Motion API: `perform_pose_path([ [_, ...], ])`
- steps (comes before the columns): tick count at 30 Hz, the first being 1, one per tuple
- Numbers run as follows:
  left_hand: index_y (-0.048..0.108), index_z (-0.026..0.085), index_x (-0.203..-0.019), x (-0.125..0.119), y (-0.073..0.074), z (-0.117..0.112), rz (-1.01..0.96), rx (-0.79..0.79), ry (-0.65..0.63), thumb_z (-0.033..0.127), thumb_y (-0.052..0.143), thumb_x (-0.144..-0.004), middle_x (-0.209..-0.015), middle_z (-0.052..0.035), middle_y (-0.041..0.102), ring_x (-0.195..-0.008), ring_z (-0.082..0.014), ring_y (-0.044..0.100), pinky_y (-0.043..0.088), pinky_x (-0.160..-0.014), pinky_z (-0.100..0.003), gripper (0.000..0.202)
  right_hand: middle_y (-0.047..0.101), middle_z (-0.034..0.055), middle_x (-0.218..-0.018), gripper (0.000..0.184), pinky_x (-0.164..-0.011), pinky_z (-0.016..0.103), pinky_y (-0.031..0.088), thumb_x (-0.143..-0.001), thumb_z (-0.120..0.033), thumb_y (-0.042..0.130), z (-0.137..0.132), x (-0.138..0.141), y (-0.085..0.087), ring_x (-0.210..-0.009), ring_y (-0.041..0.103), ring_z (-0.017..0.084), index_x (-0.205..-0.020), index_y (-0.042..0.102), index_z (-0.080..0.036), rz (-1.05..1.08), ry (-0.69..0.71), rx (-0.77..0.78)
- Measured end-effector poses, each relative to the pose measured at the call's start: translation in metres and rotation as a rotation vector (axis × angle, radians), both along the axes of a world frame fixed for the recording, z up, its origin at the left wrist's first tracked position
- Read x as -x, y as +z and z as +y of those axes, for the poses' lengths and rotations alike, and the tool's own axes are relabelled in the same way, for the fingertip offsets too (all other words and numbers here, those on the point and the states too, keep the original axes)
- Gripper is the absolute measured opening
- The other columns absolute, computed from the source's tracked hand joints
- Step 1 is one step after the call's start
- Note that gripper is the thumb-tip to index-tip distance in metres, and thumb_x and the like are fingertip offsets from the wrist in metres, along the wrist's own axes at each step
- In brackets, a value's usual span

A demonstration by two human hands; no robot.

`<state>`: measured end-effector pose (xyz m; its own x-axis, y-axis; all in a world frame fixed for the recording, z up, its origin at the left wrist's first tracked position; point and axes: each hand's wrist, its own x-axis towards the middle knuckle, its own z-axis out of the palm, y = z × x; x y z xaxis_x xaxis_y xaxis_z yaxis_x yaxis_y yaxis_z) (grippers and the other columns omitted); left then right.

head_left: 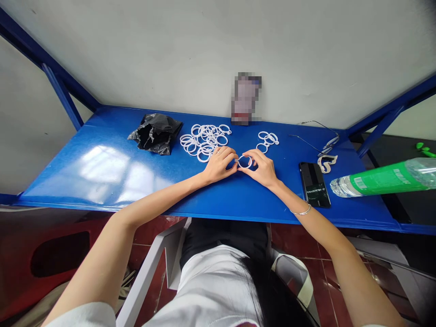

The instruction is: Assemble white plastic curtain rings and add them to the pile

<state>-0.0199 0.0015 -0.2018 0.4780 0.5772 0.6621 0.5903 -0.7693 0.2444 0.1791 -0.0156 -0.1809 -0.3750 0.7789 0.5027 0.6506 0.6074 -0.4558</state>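
A thin white plastic ring [244, 168] with a small tab is held upright just above the blue table, between my two hands. My right hand [261, 167] is closed around its right side, thumb below and fingers above. At the ring's left edge, my left hand [220, 165] pinches with thumb and forefinger, seemingly on the small tab; the fingertips partly hide it. Behind my left hand lies a loose pile of similar white rings [207, 136]. Just beyond my right hand rests a smaller group of several white rings [269, 140].
A crumpled black plastic bag [158, 131] lies left of the pile. A blurred upright object [245, 97] leans against the wall. On the right are eyeglasses [329, 144], a pale hair claw [327, 164], a black phone [315, 185] and a green-labelled bottle [388, 178]. Blue frame bars flank the table [238, 202].
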Motion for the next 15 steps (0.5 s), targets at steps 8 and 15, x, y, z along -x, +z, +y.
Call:
perform_pose_path([
  [8, 0.059, 0.019, -0.09, -0.0003, 0.0001, -0.0003, 0.006, -0.039, 0.011, 0.021, 0.053, -0.087, -0.092, -0.0065, 0.066, -0.09, -0.0198, 0.058, 0.042, -0.078, -0.035, 0.007, 0.069, 0.0069, -0.101, 0.032, -0.062, 0.029, 0.052, -0.082, -0.043, 0.068, 0.0002, -0.0003, -0.0024, -0.069, 0.064, 0.017, -0.104, 0.063, -0.021, 0.011, 0.006, -0.024],
  [15, 0.059, 0.019, -0.089, -0.0001, -0.0008, 0.0004, -0.002, -0.052, 0.0, 0.021, 0.053, -0.087, -0.091, -0.0065, 0.065, -0.089, -0.0196, 0.058, 0.042, -0.077, -0.035, 0.006, 0.068, 0.0067, -0.101, 0.032, -0.062, 0.03, 0.052, -0.081, -0.042, 0.068, 0.0, -0.0002, -0.0028, -0.069, 0.064, 0.018, -0.105, 0.063, -0.022, 0.017, 0.002, -0.015],
])
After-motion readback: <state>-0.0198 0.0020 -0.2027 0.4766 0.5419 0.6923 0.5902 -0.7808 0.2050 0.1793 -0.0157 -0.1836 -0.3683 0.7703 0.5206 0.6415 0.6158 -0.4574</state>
